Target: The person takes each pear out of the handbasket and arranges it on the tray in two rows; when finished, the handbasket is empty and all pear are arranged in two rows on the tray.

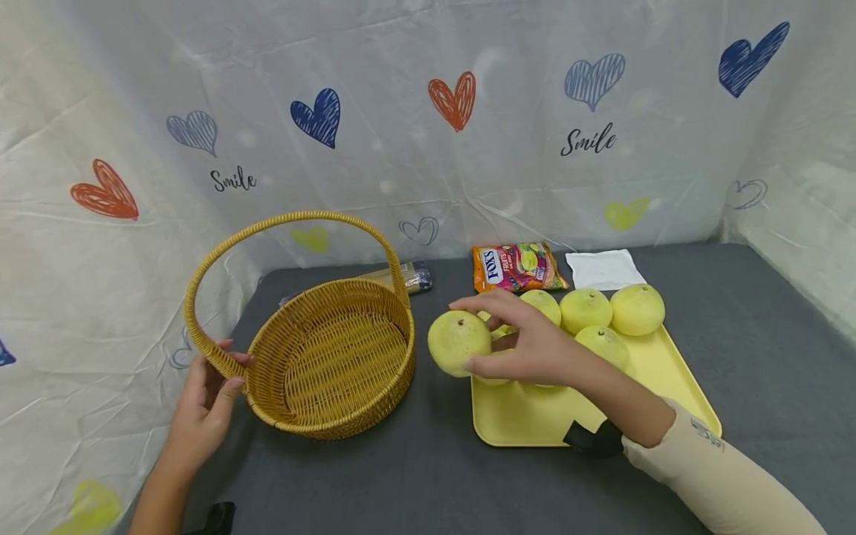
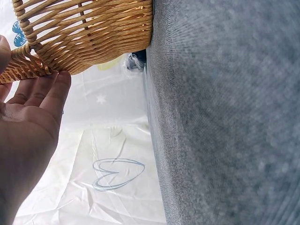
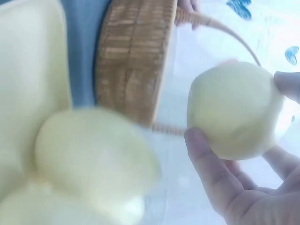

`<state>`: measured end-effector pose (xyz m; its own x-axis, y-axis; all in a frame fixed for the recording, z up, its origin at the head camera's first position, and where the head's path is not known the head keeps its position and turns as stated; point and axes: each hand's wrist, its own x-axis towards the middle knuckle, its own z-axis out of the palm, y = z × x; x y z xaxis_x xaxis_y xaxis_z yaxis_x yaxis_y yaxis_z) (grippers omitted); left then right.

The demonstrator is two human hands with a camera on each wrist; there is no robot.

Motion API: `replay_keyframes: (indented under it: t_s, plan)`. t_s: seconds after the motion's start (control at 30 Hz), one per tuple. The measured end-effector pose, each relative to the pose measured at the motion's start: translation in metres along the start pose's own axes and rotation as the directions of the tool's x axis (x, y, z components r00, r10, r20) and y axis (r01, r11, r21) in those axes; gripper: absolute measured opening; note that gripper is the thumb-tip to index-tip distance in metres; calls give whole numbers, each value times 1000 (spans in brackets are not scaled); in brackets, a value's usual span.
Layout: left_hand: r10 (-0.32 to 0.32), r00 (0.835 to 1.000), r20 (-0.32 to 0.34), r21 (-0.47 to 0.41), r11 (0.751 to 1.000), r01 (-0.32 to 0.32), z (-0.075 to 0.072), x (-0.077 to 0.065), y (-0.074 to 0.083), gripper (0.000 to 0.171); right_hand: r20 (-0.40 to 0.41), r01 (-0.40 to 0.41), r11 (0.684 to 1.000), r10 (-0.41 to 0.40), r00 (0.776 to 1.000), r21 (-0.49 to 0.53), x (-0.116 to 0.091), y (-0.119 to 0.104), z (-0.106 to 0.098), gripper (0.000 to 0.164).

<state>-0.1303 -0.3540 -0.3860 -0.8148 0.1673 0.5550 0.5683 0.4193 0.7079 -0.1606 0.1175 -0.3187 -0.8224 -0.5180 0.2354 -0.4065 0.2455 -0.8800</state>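
Note:
A round yellow-green fruit (image 1: 458, 343) is in my right hand (image 1: 528, 342), pinched between thumb and fingers above the left edge of a yellow tray (image 1: 521, 427). The right wrist view shows this fruit (image 3: 234, 110) close up, smooth-skinned. Several similar fruits (image 1: 585, 310) lie on the tray, some partly behind the right hand. To the left stands a round wicker basket (image 1: 334, 364) with a tall arched handle and nothing inside. My left hand (image 1: 207, 405) grips the handle where it meets the rim; in the left wrist view the fingers (image 2: 56, 96) touch the weave.
Behind the tray lie a candy bag (image 1: 516, 267) and a white folded cloth (image 1: 604, 269). A clear-wrapped package (image 1: 417, 276) is partly hidden behind the basket. The grey tabletop (image 1: 428, 468) ends at a white sheet (image 1: 374, 44) printed with hearts.

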Motion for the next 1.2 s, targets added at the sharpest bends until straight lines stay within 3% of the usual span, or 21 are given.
replay_keyframes:
  t_s: [0.1, 0.33, 0.6, 0.77, 1.0, 1.2]
  plan:
    - [18, 1000, -1, -10, 1000, -18, 0, 0, -1, 54, -46, 3, 1000, -4, 999, -23, -14, 5, -14, 63]
    - [-15, 1000, 5, 8, 1000, 15, 1, -1, 0, 55, -139, 15, 997, -25, 990, -71, -44, 12, -45, 58]
    - [-16, 1000, 0, -16, 1000, 16, 1, -1, 1, 56, -237, -78, 981, 35, 971, -179, -77, 18, -77, 62]
    - [12, 1000, 0, -25, 1000, -12, 2, -1, 1, 55, -309, -181, 963, 114, 944, -199, -96, 28, -96, 62]
    - [84, 996, -7, -55, 995, -85, 4, 2, 2, 51, -388, -334, 923, 243, 889, -188, -121, 41, -118, 60]
    - [45, 999, -11, -11, 999, -45, 3, 1, 4, 53, -417, -413, 880, 293, 860, -233, -132, 53, -131, 60]
